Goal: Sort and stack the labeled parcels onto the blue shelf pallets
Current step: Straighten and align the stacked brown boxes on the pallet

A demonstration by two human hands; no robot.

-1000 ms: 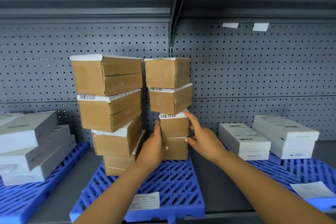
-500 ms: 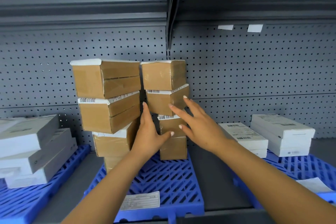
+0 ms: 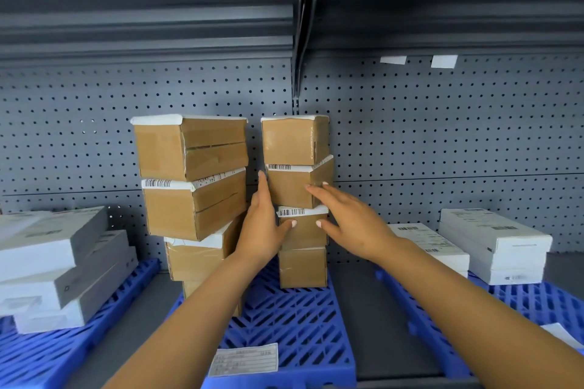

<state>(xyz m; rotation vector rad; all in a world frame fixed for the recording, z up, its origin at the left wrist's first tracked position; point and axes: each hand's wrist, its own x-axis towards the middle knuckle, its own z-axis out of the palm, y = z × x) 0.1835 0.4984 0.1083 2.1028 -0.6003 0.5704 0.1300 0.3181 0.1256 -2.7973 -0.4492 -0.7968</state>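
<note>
both grips open: left hand (image 3: 262, 227) and right hand (image 3: 350, 218) press flat on narrow parcel stack (image 3: 295, 140); uneven push could topple it.

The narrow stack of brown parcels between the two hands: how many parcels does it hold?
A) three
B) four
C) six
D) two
B: the narrow stack on the middle blue pallet shows four brown parcels, one upon another, with the left hand and the right hand at its sides.
</note>
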